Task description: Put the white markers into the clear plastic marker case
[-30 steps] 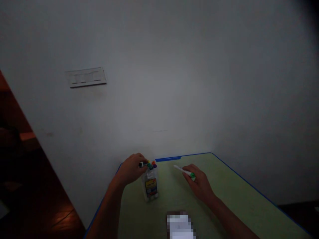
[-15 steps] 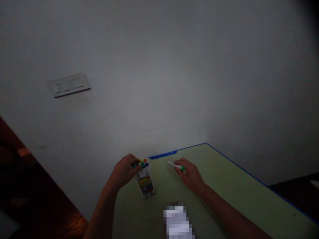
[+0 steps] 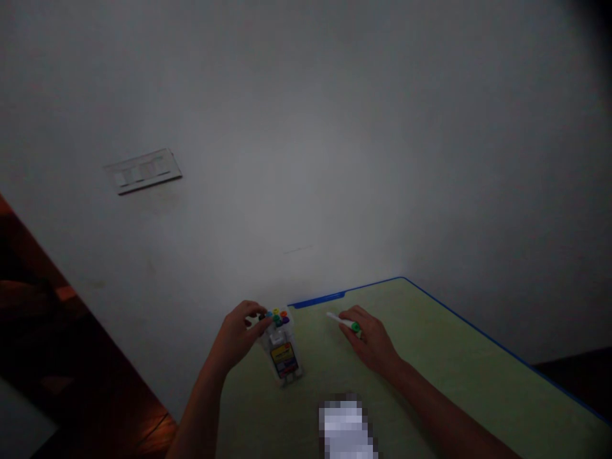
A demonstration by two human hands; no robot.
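A clear pack of markers (image 3: 283, 347) with coloured caps lies on the green table (image 3: 430, 370) near its far left corner. My left hand (image 3: 239, 335) is at the pack's cap end, its fingers curled and pinching one of the markers' caps. My right hand (image 3: 370, 341) rests on the table to the right, fingers closed around a white marker with a green cap (image 3: 343, 321) that points up and left.
The table has a blue rim (image 3: 318, 298) and stands against a grey wall. A wall plate (image 3: 142, 171) sits high at the left. A blurred white object (image 3: 347, 427) lies near the table's front edge. Dark reddish floor lies left.
The view has shifted a little. My left hand's fingers have curled more tightly at the pack's cap end. My right hand still holds the white marker in about the same place.
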